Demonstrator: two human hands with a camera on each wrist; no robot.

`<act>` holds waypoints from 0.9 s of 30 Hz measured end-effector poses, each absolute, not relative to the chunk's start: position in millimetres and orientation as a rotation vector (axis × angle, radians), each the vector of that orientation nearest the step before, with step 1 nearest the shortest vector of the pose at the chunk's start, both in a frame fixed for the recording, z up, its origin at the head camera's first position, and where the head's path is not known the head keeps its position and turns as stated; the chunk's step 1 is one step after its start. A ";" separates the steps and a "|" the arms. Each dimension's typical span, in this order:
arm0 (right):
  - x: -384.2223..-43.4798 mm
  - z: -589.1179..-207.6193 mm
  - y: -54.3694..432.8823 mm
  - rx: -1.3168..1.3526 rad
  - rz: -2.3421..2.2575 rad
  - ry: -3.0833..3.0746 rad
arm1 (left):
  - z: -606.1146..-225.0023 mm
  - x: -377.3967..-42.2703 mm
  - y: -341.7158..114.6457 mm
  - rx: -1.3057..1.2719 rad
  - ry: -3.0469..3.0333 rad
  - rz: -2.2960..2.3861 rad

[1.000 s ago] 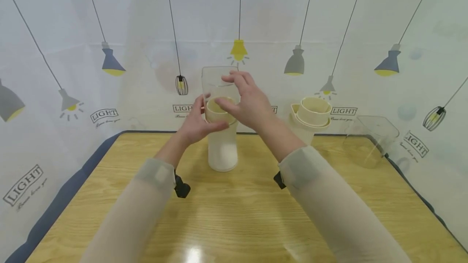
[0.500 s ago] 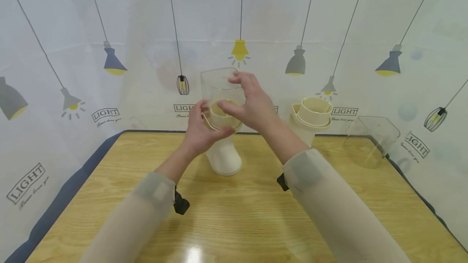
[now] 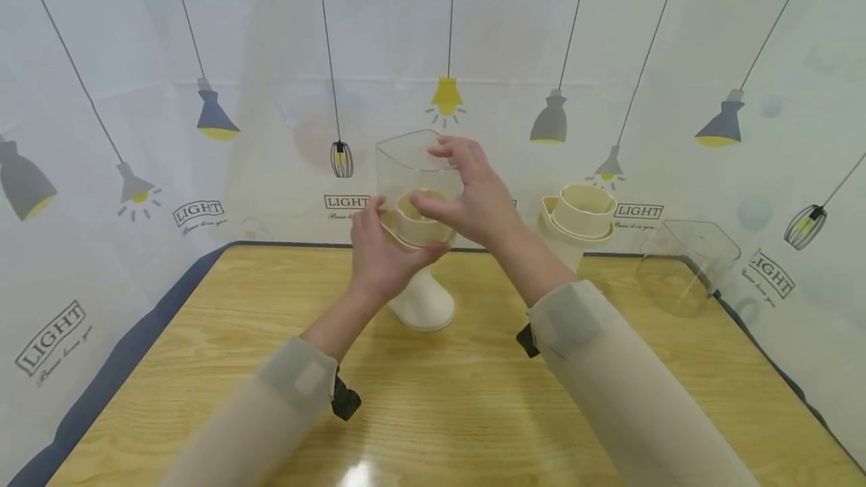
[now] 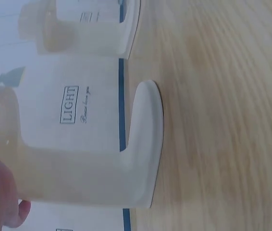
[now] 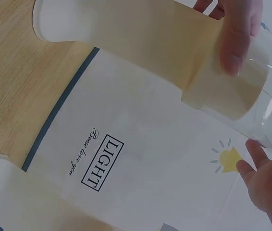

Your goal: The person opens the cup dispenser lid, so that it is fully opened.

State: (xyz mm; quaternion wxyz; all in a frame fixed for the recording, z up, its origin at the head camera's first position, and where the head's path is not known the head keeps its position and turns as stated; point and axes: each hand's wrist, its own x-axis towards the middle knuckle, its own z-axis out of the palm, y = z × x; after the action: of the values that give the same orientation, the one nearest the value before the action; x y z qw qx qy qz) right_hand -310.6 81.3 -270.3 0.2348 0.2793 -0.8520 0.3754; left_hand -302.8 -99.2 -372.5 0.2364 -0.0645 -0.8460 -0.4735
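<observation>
A cream plastic stand (image 3: 428,300) with a round collar and a flat foot stands on the table in the head view. Over its collar sits a clear plastic container (image 3: 406,156), upright. My left hand (image 3: 386,258) grips the stand just below the collar, thumb across the front and fingers round the far left side. My right hand (image 3: 476,194) holds the container from the right, thumb in front and fingertips near its upper rim. In the left wrist view the foot of the stand (image 4: 148,139) shows in profile. The right wrist view shows right-hand fingers (image 5: 256,156) at the clear wall.
To the right is a second cream stand (image 3: 578,220) with a round collar, partly behind the right forearm. Farther right a second clear container (image 3: 683,269) stands near the table's (image 3: 433,412) back right corner. A lamp-printed curtain (image 3: 271,126) hangs close behind the table.
The stand and the clear container have turned together, the foot swinging toward the right front. My left hand has come nearer and slightly right; my right hand has shifted a little right with the container.
</observation>
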 end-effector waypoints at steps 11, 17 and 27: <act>-311.4 -276.8 79.9 0.793 1.239 -2.282 | -377.8 -288.9 -77.7 -0.082 -2.263 -1.206; -310.9 -282.9 72.4 0.741 1.330 -2.271 | -377.9 -291.5 -79.3 -0.129 -2.222 -1.370; -311.2 -285.6 67.2 0.632 1.344 -2.304 | -373.3 -300.1 -78.7 -0.140 -2.225 -1.587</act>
State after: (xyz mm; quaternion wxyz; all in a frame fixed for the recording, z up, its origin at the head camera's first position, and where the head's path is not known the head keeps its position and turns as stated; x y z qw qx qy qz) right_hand -311.2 67.2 -285.6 0.1990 0.2261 -0.8237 0.4804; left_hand -300.1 -78.7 -373.3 0.2012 -0.0501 -0.7965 -0.5680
